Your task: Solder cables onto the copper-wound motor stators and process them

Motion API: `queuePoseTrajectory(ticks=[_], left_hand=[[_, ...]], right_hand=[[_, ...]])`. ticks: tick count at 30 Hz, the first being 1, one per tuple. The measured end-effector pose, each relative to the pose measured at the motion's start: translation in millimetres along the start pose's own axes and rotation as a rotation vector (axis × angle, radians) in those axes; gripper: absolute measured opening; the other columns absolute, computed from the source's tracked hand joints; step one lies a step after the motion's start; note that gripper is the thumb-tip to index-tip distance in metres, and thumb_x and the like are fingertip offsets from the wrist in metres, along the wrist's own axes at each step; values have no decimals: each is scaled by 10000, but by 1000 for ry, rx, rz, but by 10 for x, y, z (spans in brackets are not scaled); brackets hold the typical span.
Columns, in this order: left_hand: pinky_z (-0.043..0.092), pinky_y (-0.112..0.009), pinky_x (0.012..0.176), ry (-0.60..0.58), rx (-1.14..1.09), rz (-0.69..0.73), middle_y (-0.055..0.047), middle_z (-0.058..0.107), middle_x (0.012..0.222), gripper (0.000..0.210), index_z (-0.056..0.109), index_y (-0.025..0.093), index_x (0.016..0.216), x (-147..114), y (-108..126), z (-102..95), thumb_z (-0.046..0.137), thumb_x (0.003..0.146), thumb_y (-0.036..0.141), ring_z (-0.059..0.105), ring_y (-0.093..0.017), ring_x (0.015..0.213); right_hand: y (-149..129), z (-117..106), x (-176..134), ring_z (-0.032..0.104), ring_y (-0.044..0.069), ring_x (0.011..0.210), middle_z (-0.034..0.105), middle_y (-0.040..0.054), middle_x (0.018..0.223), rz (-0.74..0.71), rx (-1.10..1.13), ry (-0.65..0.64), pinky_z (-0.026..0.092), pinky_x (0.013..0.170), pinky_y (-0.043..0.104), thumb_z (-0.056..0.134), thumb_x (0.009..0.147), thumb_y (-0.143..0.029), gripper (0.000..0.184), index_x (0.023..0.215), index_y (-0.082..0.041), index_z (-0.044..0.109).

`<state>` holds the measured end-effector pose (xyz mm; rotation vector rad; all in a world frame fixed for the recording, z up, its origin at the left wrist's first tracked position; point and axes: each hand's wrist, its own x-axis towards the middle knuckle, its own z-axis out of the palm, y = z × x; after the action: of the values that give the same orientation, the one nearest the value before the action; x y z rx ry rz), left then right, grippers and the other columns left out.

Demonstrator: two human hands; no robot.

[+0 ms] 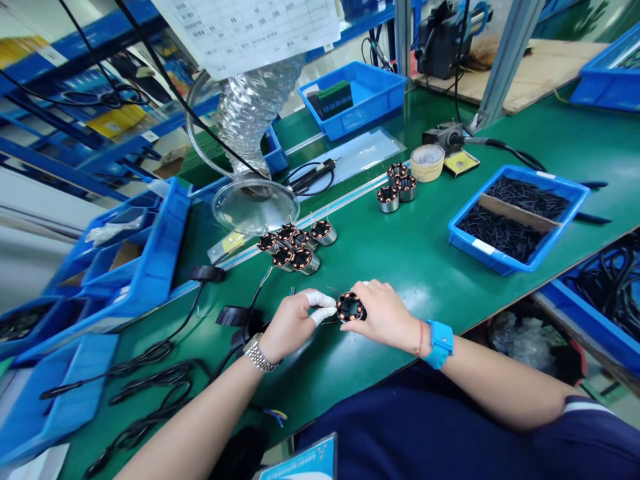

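A motor stator [350, 307] with copper windings is gripped by my right hand [383, 310], fingers curled round its right side. My left hand [295, 323], white covers on its thumb and finger, pinches at the stator's left edge. What lies between those fingertips is too small to make out; a thin wire seems to run near them. Just beyond my hands, a cluster of several more stators [301, 261] stands on the green table. Three other stators [389, 199] stand farther back.
A blue tray [520, 265] of short black tubes sits at right. A clear suction hood [255, 207] hangs behind the cluster. Black cables [170, 393] lie at left beside blue bins [165, 253]. A tape roll [427, 163], a soldering iron [313, 177] and another blue tray [370, 87] are farther back.
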<state>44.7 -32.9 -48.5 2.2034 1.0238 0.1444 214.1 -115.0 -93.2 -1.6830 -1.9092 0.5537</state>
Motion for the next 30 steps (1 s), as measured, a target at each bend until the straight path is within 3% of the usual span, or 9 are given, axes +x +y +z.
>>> queuePoseTrajectory(ticks=[7, 13, 19, 22, 24, 26, 30], left_hand=[[421, -291, 677, -23, 232, 69, -40, 638, 752, 159, 623, 172, 721, 6, 59, -36, 522, 787, 277, 567, -172, 712], [451, -292, 759, -87, 137, 31, -27, 676, 865, 197, 651, 198, 823, 12, 65, -197, 553, 764, 358, 609, -186, 801], [465, -303, 774, 123, 92, -35, -34, 677, 849, 275, 635, 183, 801, -47, 108, -453, 559, 737, 440, 611, -191, 786], [474, -293, 746, 187, 80, -57, -38, 668, 870, 289, 623, 182, 851, -29, 52, -448, 532, 762, 441, 605, -185, 770], [468, -307, 759, 224, 198, -51, -43, 656, 904, 277, 613, 191, 926, 19, -41, -403, 515, 783, 407, 597, -194, 794], [450, -340, 797, 287, 414, -19, -62, 626, 976, 290, 584, 198, 1029, 90, -155, -353, 507, 795, 351, 572, -222, 860], [431, -379, 823, 348, 713, 22, -107, 556, 1077, 381, 519, 169, 1156, 252, -343, -287, 498, 794, 283, 508, -270, 945]], right_hand=[[-5, -15, 6, 489, 206, 836, 577, 56, 885, -8, -12, -5, 322, 656, 297, 643, 655, -537, 484, 947, -183, 489], [-17, -32, 13, 494, 202, 827, 577, 51, 881, 0, -2, -17, 331, 656, 299, 632, 667, -536, 473, 956, -187, 494], [-9, -3, 0, 501, 204, 822, 577, 56, 864, 2, 30, -7, 358, 677, 311, 615, 665, -563, 494, 967, -187, 512], [59, -40, 15, 509, 191, 835, 579, 51, 882, -13, 103, 11, 388, 709, 307, 627, 683, -513, 445, 973, -192, 525], [176, -107, 74, 513, 188, 862, 579, 54, 907, -6, 123, 69, 404, 743, 302, 647, 690, -454, 399, 966, -187, 538], [350, -207, 186, 518, 198, 895, 580, 73, 938, 58, 91, 164, 414, 781, 310, 667, 680, -403, 402, 981, -167, 544], [759, -456, 511, 540, 240, 960, 568, 146, 1039, 359, 18, 368, 422, 836, 354, 712, 620, -340, 618, 1129, -94, 464]])
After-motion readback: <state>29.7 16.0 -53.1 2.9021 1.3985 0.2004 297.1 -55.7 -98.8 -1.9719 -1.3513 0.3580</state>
